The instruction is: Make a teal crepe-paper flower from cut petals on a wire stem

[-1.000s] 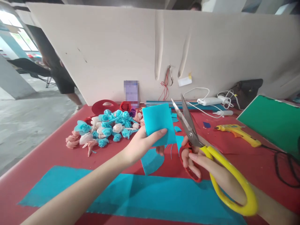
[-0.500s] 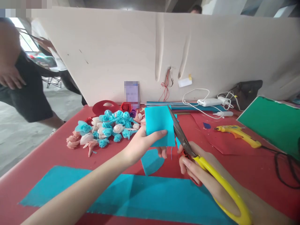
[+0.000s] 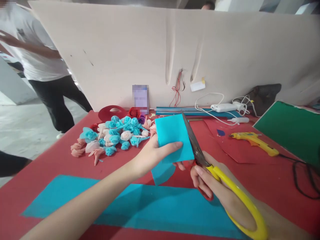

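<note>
My left hand (image 3: pixel 155 153) pinches a folded rectangle of bright blue crepe paper (image 3: pixel 172 131), thumb on top and fingers underneath. In my right hand (image 3: pixel 212 183) is a large pair of scissors (image 3: pixel 198 153) with yellow and red handles. Its dark blades point up and away, lying along the right edge of the folded paper; whether they are cutting into it I cannot tell. Below my left hand a loose blue paper piece (image 3: pixel 162 174) with a curved edge rests on the table. Nearer me, a long blue crepe strip (image 3: pixel 140 206) passes under my left forearm.
Blue, white and pink paper roses (image 3: pixel 115 133) are heaped at the left of the red table (image 3: pixel 82 160). A yellow glue gun (image 3: pixel 255 141) and a green board (image 3: pixel 290 125) are at the right. A white power strip (image 3: pixel 225 107) stands behind. A person (image 3: pixel 45 60) is beyond the left edge.
The folded paper has tilted and its lower right corner has swung right, towards the scissors. The person in dark shorts has mostly left view; one in a white top now shows at left.
</note>
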`<state>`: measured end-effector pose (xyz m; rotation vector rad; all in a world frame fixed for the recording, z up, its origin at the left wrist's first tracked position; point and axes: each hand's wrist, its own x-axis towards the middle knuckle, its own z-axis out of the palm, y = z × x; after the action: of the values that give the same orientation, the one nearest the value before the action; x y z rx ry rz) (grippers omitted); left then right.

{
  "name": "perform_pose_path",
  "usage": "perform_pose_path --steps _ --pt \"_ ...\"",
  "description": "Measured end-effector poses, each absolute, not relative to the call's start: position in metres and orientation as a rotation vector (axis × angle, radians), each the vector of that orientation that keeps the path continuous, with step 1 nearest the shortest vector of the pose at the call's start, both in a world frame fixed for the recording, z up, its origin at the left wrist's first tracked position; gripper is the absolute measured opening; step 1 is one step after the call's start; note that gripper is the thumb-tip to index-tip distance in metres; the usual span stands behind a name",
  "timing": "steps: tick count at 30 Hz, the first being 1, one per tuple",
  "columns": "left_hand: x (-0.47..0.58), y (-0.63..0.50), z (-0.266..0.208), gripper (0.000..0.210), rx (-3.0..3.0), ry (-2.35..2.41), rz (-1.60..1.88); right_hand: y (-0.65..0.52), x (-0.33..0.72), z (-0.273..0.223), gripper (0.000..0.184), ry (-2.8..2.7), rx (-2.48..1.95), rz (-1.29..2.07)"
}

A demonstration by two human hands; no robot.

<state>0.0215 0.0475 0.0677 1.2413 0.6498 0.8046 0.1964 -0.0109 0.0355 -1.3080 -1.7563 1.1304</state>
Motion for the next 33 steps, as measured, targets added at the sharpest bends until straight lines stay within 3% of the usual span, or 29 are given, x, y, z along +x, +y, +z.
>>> perform_pose_path --steps 10,33 --pt "0.021 0.05 0.067 0.019 1.276 0.623 0.803 -0.008 0.195 0.033 0.039 -1.697 -1.289 1.219" --pt "0.012 0.061 0.068 0.02 1.291 0.589 0.874 -0.015 0.192 0.049 0.031 -1.559 -1.345 1.11"
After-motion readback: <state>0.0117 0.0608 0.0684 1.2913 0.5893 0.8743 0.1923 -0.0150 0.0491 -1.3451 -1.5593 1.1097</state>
